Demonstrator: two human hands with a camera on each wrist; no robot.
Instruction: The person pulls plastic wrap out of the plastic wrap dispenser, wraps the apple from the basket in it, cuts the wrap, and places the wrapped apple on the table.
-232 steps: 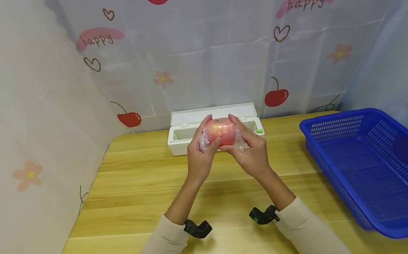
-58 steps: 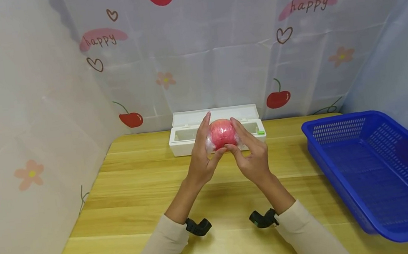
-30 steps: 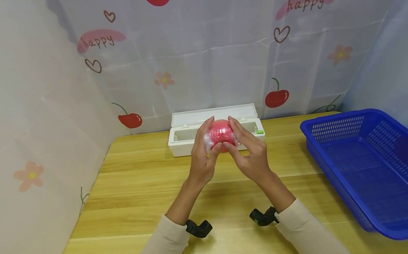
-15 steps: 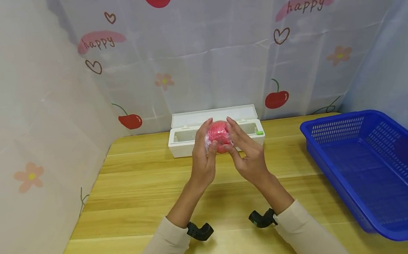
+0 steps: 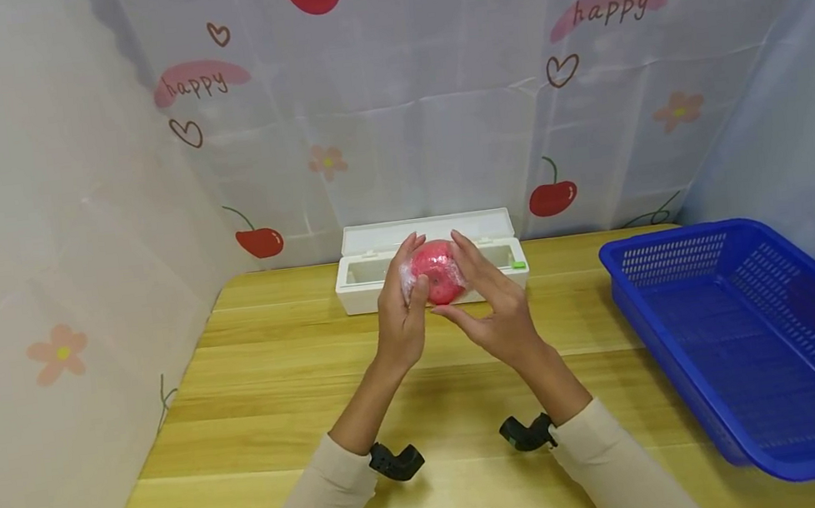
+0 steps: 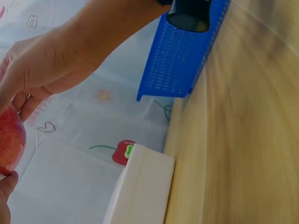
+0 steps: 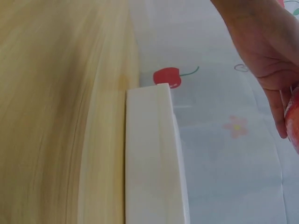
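Observation:
An apple wrapped in clear cling film is held up between both hands in the head view, with a dimpled end toward me. My left hand grips its left side, the thumb on the front of the fruit and the fingers behind. On the other side, my right hand has its fingers along the apple, and its thumb reaches below the lower edge. Part of the apple shows at the left wrist view's border, near my right hand. My left hand appears in the right wrist view.
Behind the apple, a white lidded box stands open at the back of the wooden table, with a green tab at its right end. At right is a blue plastic basket. Printed curtains surround the table.
The apple has turned from its yellowish side to a pinker, dimpled end. The loose film at its sides lies closer. Lately my right thumb has slid down off the front.

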